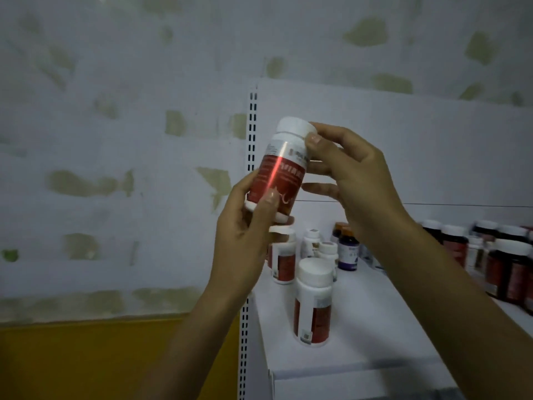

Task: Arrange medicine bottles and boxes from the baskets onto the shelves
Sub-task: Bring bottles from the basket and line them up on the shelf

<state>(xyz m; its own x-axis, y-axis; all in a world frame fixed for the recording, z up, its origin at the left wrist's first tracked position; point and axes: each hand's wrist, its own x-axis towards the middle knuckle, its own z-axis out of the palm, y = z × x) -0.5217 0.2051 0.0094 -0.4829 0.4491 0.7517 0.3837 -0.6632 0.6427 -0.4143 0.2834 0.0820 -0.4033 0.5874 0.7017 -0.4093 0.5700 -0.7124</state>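
Here the left hand [248, 226] grips the bottle [284, 168] (tilted) low, right hand [354, 180] pinching its cap [295, 127].

Top bottle [281, 171]: red label, wht cap. Wall [115, 134]: wht, green patches.

Bare shelf [360, 313] strip between near white bottle [313, 298] and dark bottles [507, 269]; small bottles [326, 249] crowd back-left.
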